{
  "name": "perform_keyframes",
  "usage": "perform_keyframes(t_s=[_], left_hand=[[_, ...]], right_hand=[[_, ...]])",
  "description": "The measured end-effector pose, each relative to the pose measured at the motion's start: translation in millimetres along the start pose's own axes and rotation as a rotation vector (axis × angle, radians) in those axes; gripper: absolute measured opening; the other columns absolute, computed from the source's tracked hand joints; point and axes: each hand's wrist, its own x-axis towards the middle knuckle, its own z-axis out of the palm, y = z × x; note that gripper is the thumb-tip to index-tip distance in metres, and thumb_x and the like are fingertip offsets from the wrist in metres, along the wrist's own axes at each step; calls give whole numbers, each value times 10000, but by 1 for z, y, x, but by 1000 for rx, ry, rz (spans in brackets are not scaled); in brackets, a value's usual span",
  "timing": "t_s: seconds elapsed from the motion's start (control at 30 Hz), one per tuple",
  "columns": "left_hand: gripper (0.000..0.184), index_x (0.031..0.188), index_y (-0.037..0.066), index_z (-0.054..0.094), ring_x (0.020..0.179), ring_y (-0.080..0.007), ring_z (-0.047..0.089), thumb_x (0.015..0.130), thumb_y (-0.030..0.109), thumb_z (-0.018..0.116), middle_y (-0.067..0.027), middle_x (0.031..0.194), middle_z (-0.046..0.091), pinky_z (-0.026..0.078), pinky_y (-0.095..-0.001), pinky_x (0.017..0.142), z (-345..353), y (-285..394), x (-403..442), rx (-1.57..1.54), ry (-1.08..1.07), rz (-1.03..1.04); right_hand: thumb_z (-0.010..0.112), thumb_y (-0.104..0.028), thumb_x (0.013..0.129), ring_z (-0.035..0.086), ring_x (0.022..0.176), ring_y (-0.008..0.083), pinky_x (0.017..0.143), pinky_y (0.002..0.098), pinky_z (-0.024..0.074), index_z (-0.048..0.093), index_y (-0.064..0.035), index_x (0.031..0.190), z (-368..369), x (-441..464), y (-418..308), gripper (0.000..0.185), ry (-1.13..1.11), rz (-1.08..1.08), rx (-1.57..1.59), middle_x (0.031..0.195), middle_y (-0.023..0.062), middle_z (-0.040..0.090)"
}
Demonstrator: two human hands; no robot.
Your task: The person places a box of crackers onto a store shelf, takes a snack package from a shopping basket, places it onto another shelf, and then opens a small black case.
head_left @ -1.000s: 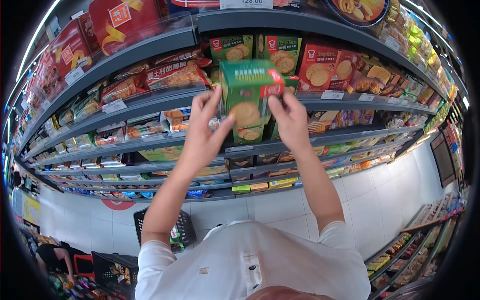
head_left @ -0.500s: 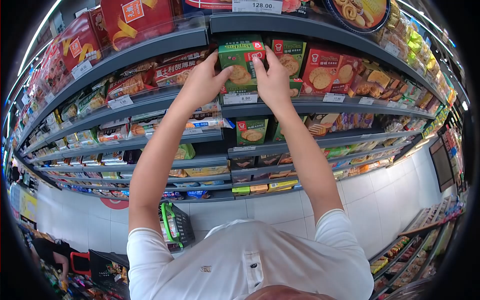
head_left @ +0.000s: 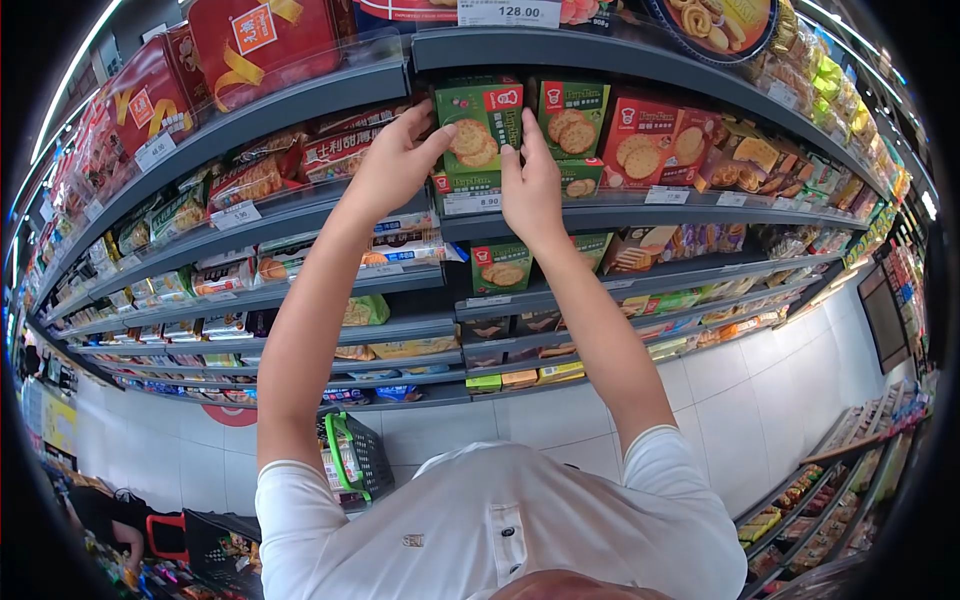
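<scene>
A green cracker box stands upright on the shelf, on top of another green box, between my two hands. My left hand is open at its left side, fingers stretched and thumb overlapping the front edge. On the other side my right hand has straight fingers along the box's right side and its thumb by the lower front corner. Neither hand wraps round the box; exact contact is hard to tell. Another green cracker box stands just right of my right fingers.
Red cracker boxes stand farther right, and packaged snacks lie to the left. The upper shelf edge overhangs the boxes. A basket with a green handle is on the floor at lower left. A person is behind on the left.
The green cracker box has gone from tilted, with its top showing, to upright and deeper on the shelf. My left fingers have loosened from it, and my right hand has slid lower.
</scene>
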Motion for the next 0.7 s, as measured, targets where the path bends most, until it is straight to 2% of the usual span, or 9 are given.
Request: perform_keyframes(t_s=[0.17, 0.23, 0.37, 0.43, 0.6, 0.67, 0.7], left_hand=[[583, 1376, -116, 377, 1100, -151, 560, 949, 216, 594, -205, 1274, 569, 472, -282, 912, 1, 7, -2, -84, -27, 3], [555, 1367, -115, 390, 1061, -138, 570, 958, 212, 576, -183, 1238, 594, 473, -277, 895, 0, 6, 0, 4, -19, -67], [542, 1363, -110, 400, 997, -119, 579, 961, 212, 569, -161, 1209, 612, 477, -260, 851, 0, 1, 1, 22, -9, -15], [562, 1418, -30, 379, 1110, -111, 536, 977, 270, 553, -82, 1337, 528, 487, -259, 836, -1, 2, 1, 10, -58, -84], [592, 1428, -48, 350, 1187, -155, 518, 973, 267, 560, -117, 1407, 474, 490, -272, 866, -3, 6, -1, 3, -50, -150], [601, 1432, -53, 341, 1207, -167, 511, 972, 265, 562, -129, 1425, 458, 491, -277, 874, -1, 7, -2, -1, -57, -169], [604, 1434, -53, 335, 1216, -175, 506, 973, 265, 562, -137, 1425, 455, 492, -284, 882, -1, 6, -4, -22, -42, -162]], right_hand=[[472, -90, 951, 379, 1346, 379, 1087, 399, 346, 309, 80, 1418, 5, 3, -1, 523, 2, -48, -134, 1456, 264, 364], [473, -92, 950, 382, 1343, 380, 1087, 399, 347, 309, 80, 1417, 8, 5, 3, 524, 4, -66, -146, 1456, 263, 366], [483, -92, 946, 389, 1338, 379, 1087, 396, 348, 305, 81, 1418, 10, 8, 6, 534, -2, -80, -169, 1457, 263, 365], [488, -88, 943, 392, 1336, 379, 1087, 396, 349, 303, 81, 1419, 10, 8, 3, 538, -8, -59, -133, 1459, 263, 361], [506, -84, 934, 380, 1343, 382, 1096, 394, 335, 295, 80, 1422, 9, 4, 3, 556, -29, 40, -17, 1468, 268, 343], [517, -96, 932, 354, 1360, 384, 1107, 393, 318, 294, 81, 1421, 8, -2, 6, 566, 11, -108, -168, 1476, 271, 326], [523, -101, 929, 329, 1375, 383, 1115, 394, 305, 295, 78, 1424, 7, -6, 4, 573, -5, -85, -156, 1485, 273, 306]])
